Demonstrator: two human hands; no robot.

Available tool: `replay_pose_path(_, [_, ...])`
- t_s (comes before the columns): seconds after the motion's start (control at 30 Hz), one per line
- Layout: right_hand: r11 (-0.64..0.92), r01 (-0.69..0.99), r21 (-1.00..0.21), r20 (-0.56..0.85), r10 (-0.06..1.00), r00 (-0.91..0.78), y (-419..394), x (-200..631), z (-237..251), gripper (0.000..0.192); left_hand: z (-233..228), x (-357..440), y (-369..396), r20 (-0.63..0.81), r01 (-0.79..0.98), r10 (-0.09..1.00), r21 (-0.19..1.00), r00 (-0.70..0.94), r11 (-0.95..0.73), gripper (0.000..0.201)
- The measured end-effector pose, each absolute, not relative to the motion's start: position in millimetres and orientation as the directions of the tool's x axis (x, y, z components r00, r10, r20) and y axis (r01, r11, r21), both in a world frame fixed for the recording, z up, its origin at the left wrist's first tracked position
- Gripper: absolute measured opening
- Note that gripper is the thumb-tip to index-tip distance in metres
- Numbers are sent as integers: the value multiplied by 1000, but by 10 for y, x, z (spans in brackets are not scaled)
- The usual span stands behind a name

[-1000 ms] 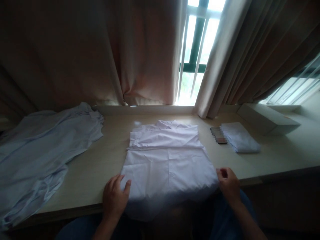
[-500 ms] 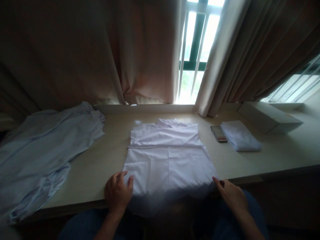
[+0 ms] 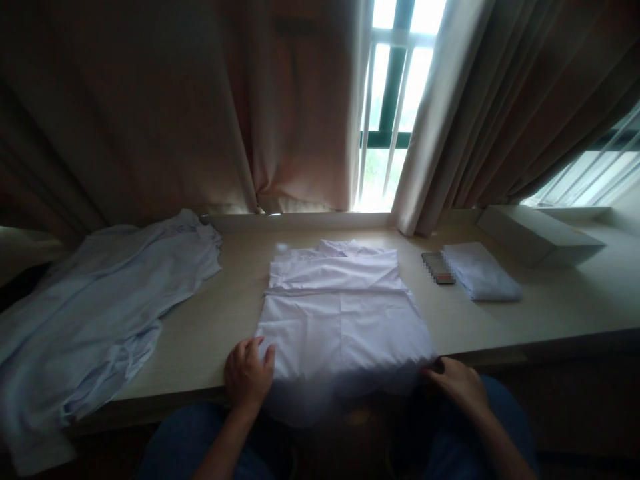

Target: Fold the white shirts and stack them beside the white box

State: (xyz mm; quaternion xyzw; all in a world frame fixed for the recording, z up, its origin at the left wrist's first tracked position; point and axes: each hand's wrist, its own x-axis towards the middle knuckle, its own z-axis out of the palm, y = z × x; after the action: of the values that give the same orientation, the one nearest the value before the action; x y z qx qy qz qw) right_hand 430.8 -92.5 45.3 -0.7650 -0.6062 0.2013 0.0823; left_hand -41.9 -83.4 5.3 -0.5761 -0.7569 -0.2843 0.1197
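Observation:
A white collared shirt [image 3: 345, 327] lies partly folded on the table in front of me. Its collar points toward the window, a fold crosses its upper part, and its lower end droops over the table's front edge. My left hand [image 3: 249, 373] rests at the shirt's lower left edge, fingers bent and thumb apart, touching the cloth. At the lower right corner, my right hand [image 3: 457, 383] pinches the hem between thumb and fingers. The underside of the hanging part is dark and blurred.
More white garments [image 3: 115, 293] lie loosely heaped on the left, spilling over the front edge. To the right are a phone [image 3: 439, 268], its screen pixelated, a neatly folded white cloth [image 3: 480, 271] and a pale box [image 3: 543, 235]. Curtains [image 3: 300, 120] hang behind the table [image 3: 210, 333].
The view has shifted slightly, so the left heap and shirt appear a little further right. My right thumb and fingers have closed on the hem corner. The left hand stays beside the shirt.

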Motion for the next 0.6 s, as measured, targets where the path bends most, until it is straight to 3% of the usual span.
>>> replay_pose_path(0.13, [-361,744,-563,-343,920,188,-931,4192,317,24,14,-433,-1004,485,855,740,460,-467,238,33])
replay_pose_path(0.27, [-476,509,-717,-447,875,188,-930,4212,142,28,-148,-419,-1333,205,563,656,725,-727,397,34])
replay_pose_path(0.37, [-509,405,-760,-485,858,167,-946,4322,68,33,-271,-438,-1489,9,331,559,814,-829,478,37])
replay_pose_path(0.5, [-503,308,-808,-524,851,15,-992,4394,22,43,-341,-444,-1479,-258,12,675,930,-691,368,30])
replay_pose_path(0.6, [-475,371,-798,-525,850,-40,-1031,4355,-45,41,-378,-418,-1425,-482,-233,718,875,-502,425,26])
